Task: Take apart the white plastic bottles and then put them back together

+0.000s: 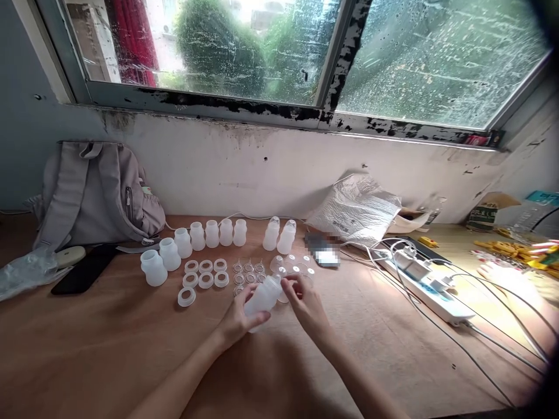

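My left hand (239, 321) is wrapped round a small translucent white bottle (263, 295), held tilted just above the wooden table (109, 349). My right hand (305, 299) pinches at the bottle's top end, fingers closed on its cap or nozzle. Behind them stands a curved row of several empty white bottles (197, 235). Two capped bottles (279, 234) stand further right. White rings (205, 274) and small clear inserts (248, 272) lie between the row and my hands, with clear caps (293, 265) just beyond my right hand.
A grey backpack (94, 195) leans on the wall at the left, with a black phone (82, 272) and a plastic bag (26, 270) before it. A crumpled bag (356, 206), a power strip (421, 282) with cables and another person's hand (502, 273) are at the right.
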Demonstrator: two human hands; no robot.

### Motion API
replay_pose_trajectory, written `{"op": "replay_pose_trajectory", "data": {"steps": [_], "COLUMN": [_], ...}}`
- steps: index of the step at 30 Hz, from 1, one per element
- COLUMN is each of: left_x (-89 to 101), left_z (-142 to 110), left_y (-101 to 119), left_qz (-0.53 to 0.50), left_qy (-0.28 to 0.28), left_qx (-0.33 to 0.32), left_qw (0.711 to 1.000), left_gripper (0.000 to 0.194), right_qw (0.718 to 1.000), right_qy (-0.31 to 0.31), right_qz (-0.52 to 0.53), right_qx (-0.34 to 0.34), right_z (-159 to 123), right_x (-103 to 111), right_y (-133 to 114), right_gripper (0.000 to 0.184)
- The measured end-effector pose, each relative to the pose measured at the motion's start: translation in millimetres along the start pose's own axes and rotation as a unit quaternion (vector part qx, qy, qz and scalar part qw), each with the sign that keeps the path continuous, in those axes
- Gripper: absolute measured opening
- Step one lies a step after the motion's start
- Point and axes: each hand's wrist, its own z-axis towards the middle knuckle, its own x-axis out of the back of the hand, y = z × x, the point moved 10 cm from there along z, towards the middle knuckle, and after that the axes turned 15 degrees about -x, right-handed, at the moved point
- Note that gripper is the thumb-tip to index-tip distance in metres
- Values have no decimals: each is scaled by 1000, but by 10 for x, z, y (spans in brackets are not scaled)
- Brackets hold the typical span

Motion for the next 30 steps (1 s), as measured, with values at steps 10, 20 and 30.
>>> {"op": "replay_pose_trajectory", "data": {"steps": [10,20,30], "left_x": [114,-108,-490], "left_z": [-26,-22,-232], "left_y": [244,136,-100], "left_qz": [146,105,-315], "left_qy": [13,-37,-129], "left_qx": [-118,-18,162], "left_qw": [982,994,926], "left_gripper": [49,36,38], "right_qw": [992,983,971], "right_qy": [25,-33,-139], "right_qz": [118,179,192], "right_qx": [-21,-37,25], "right_z": [-74,-102,-154], "right_x": [-182,-179,-253], "right_y": [-25,25,-294], "right_gripper": [37,30,31]}}
